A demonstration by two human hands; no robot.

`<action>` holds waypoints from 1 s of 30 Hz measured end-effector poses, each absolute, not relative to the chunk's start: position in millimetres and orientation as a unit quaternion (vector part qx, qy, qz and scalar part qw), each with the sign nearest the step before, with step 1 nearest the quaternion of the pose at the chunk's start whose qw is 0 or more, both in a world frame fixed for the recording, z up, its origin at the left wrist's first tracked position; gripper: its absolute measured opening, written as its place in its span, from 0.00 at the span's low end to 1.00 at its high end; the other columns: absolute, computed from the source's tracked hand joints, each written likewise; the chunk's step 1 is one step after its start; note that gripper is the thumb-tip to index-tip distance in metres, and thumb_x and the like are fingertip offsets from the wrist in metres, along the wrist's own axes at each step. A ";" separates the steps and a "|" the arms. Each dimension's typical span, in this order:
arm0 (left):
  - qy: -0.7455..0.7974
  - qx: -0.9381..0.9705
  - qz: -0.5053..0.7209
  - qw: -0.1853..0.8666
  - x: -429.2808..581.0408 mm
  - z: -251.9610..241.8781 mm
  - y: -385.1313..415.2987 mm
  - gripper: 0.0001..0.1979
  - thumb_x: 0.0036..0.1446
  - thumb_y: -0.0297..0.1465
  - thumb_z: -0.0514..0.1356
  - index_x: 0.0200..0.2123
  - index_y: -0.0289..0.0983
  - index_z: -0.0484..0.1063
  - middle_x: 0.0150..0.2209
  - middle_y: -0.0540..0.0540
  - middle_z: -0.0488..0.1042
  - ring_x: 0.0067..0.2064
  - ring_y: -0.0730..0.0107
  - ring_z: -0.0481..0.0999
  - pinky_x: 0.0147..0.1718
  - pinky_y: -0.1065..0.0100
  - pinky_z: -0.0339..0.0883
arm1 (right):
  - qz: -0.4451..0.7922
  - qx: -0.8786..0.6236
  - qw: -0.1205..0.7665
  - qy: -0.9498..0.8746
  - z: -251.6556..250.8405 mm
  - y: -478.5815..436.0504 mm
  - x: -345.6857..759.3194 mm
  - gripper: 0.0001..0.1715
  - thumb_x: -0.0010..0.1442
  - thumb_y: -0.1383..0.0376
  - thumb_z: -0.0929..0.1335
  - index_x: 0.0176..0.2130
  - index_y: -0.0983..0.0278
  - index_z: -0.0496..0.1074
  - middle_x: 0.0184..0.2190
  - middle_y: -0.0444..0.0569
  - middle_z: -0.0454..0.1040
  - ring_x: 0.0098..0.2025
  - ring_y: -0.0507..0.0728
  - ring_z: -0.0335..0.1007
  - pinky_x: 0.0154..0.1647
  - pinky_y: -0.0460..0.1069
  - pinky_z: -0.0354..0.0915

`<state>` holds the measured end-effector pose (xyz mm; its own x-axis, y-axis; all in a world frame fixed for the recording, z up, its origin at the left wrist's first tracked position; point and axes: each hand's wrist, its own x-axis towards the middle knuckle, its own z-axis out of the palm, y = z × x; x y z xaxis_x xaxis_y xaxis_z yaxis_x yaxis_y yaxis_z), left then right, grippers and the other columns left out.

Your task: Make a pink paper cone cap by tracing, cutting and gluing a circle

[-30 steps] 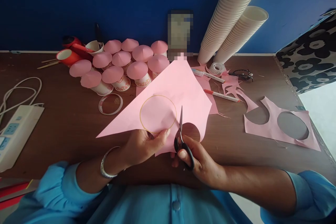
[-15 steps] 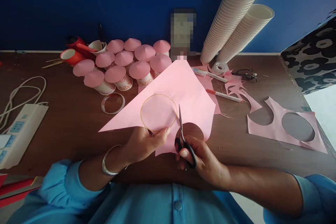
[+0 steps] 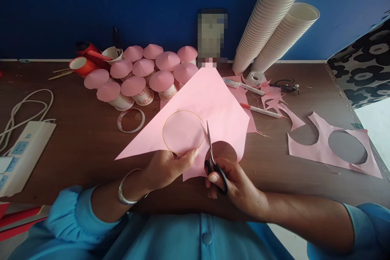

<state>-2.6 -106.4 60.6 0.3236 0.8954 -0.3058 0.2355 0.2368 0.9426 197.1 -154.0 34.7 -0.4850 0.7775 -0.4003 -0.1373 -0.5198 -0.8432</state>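
The pink sheet (image 3: 221, 101) spreads above the desk (image 3: 76, 138), its left corner pointed and its near edge bitten by a curved notch; left of the sheet, brown desk surface runs to the white power strip (image 3: 29, 158), though a flat ring (image 3: 118, 121) sits close to its left edge; right of it, more desk reaches to the pink offcut (image 3: 327, 144); past its far left edge crowd the cone-topped cups (image 3: 165, 83), and past its far right edge stand the cup stacks (image 3: 269, 20); the left hand (image 3: 170, 168) pinches the sheet's near edge, thumb on top beside the drawn circle (image 3: 183, 130); the right hand (image 3: 237, 185) grips the scissors (image 3: 210, 149) by the handles, a blade over the sheet, between circle and notch.
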 end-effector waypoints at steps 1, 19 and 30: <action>0.515 0.553 0.274 0.595 -3.5 59.3 -106.7 0.21 0.57 0.39 0.64 0.18 0.40 0.60 0.20 0.53 0.55 0.24 0.73 0.58 0.24 0.69 0.63 | 0.772 -0.411 0.299 -0.383 34.3 -153.9 196.9 0.34 0.58 0.36 0.73 0.32 0.63 0.66 0.25 0.42 0.70 0.24 0.49 0.66 0.28 0.47 0.62; 0.532 0.542 0.283 0.586 -3.0 60.9 -105.1 0.19 0.57 0.38 0.64 0.20 0.39 0.62 0.21 0.54 0.57 0.26 0.74 0.59 0.27 0.70 0.66 | 0.775 -0.403 0.302 -0.382 29.4 -153.7 198.2 0.31 0.60 0.41 0.74 0.32 0.64 0.67 0.24 0.41 0.70 0.22 0.48 0.67 0.26 0.45 0.62; 0.550 0.544 0.298 0.560 -7.0 53.3 -107.1 0.19 0.57 0.40 0.66 0.21 0.38 0.65 0.22 0.53 0.62 0.27 0.74 0.64 0.27 0.71 0.67 | 0.778 -0.405 0.299 -0.376 29.1 -151.8 198.1 0.30 0.60 0.42 0.75 0.32 0.64 0.67 0.25 0.42 0.71 0.22 0.48 0.67 0.25 0.45 0.64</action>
